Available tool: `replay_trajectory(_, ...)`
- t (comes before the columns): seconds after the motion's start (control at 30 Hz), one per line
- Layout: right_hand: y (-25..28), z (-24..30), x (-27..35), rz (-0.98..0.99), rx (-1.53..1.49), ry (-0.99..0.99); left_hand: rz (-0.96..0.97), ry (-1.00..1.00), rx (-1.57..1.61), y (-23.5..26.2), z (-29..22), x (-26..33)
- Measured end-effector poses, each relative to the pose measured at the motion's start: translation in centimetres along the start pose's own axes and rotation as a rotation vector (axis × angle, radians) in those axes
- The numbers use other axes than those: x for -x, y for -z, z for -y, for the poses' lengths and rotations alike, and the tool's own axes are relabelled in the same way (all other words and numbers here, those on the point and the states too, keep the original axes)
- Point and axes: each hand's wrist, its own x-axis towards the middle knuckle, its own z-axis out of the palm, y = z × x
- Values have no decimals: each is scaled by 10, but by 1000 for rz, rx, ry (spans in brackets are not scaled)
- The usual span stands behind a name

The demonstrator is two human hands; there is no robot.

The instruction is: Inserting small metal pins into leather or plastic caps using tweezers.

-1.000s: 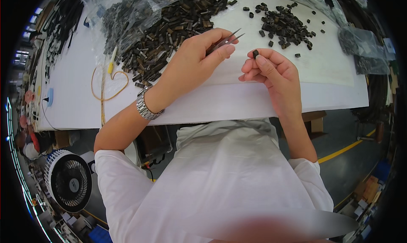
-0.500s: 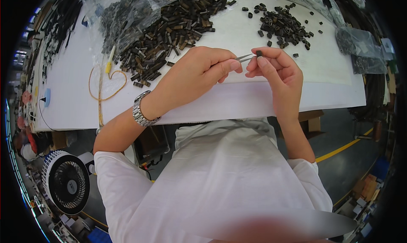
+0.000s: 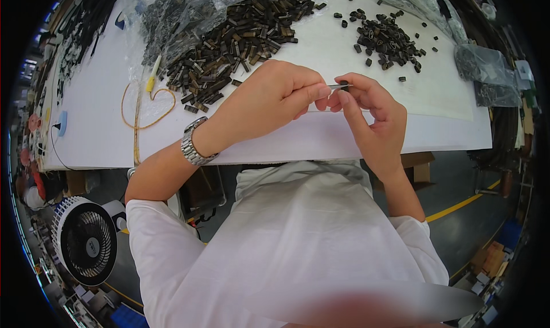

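My left hand [image 3: 283, 93], with a metal watch on its wrist, pinches a pair of thin silver tweezers [image 3: 337, 86]. Their tips reach to a small black piece [image 3: 344, 83] that my right hand [image 3: 377, 110] grips between thumb and fingertips. The tips overlap the piece; whether they are inside it or across it I cannot tell. Both hands are raised over the front part of the white table [image 3: 435, 136]. Beyond my left hand lies a big heap of dark, short rectangular pieces [image 3: 252, 36]. A smaller heap of black ring-like pieces [image 3: 389, 39] is spread beyond my right hand.
Clear plastic bags [image 3: 183, 13] partly cover the big heap. More plastic bags [image 3: 487, 70] lie at the right edge. A yellow-and-white pen-like tool [image 3: 153, 76] and a looped orange cord [image 3: 137, 125] are at left. Below the table's left side stands a fan [image 3: 87, 242].
My hands have come closer together, and the tweezers' tips now meet the black piece. The right hand has dropped slightly toward me. The whole view has shifted a little.
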Motion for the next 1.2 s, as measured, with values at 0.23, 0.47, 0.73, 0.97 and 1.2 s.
replay_trajectory(0.23, 6, 0, 0, 63, 116, 87, 74, 38, -33, 6, 3, -1)
replay_trajectory(0.47, 9, 2, 0, 66, 125, 84, 113, -13, -103, 9, 3, -1)
replay_trajectory(0.73, 10, 3, 2, 102, 41, -18, 28, -205, -234, 2, 12, -2)
replay_trajectory(0.97, 18, 5, 1, 199, -181, -208, -166, -377, -509, -10, 15, 5)
replay_trajectory(1.2, 26, 2, -3, 193, -134, -113, -219, -455, -479, -15, 17, 3)
